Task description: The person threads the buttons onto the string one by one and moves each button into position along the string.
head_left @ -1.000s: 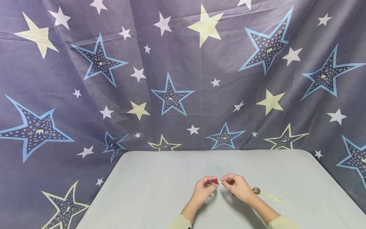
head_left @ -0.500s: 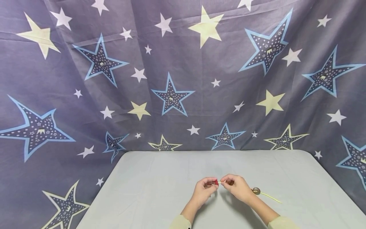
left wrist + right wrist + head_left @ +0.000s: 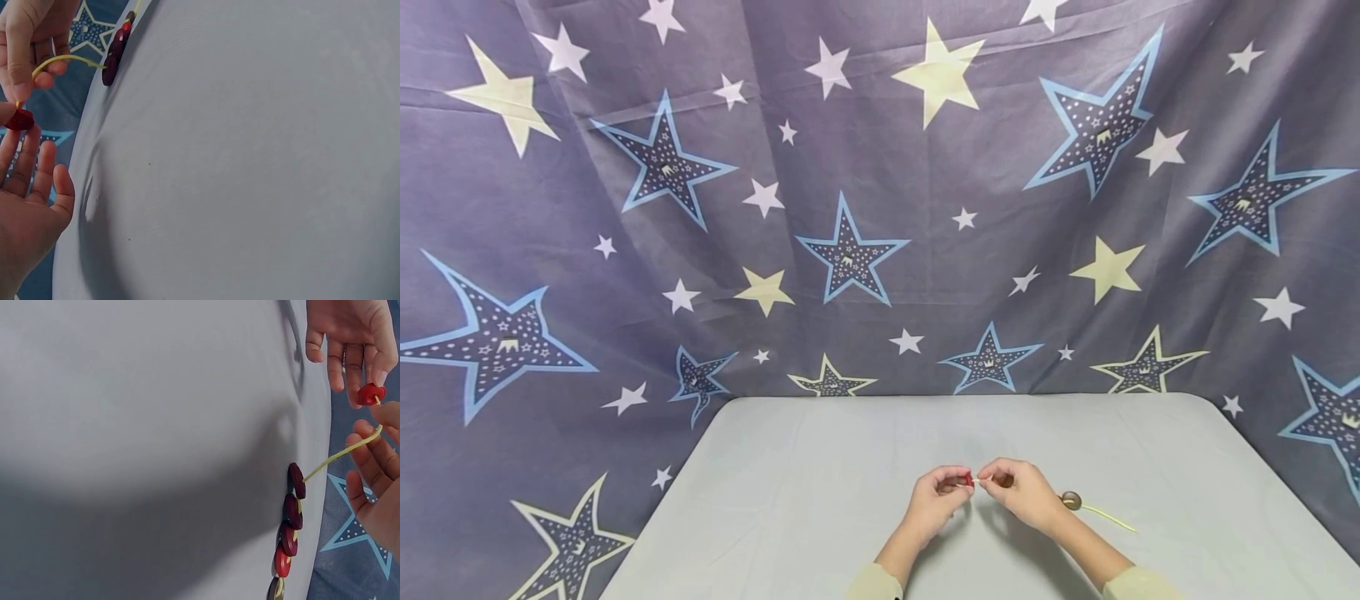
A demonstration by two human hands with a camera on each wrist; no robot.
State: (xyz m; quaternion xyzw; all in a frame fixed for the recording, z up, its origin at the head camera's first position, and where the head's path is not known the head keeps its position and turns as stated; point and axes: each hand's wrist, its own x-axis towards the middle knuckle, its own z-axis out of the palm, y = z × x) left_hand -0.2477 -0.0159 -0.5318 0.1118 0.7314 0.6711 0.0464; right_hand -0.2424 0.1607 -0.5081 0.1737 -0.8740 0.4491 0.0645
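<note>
Between thumb and fingertips my left hand (image 3: 933, 498) holds a small red bead (image 3: 369, 394), its holed face toward the right hand. My right hand (image 3: 1021, 493) pinches a yellow cord (image 3: 344, 451) close to that bead, and the cord's end meets the bead's hole. Whether it passes through cannot be made out. From the right fingers the cord runs down to a row of dark red beads (image 3: 114, 53) threaded on it, lying on the table. A brown bead (image 3: 1071, 500) on the same row shows beside the right forearm, and the right hand hides most others in the head view.
A pale grey table (image 3: 790, 500) spreads beneath both hands. Behind it hangs a dark purple cloth (image 3: 880, 167) printed with stars. The cord's loose tail (image 3: 1112, 518) lies to the right of the right forearm.
Both hands keep their grips and scarcely move. The short piece of cord showing between the red bead and the right fingers changes its tilt slightly. The beads on the table stay put.
</note>
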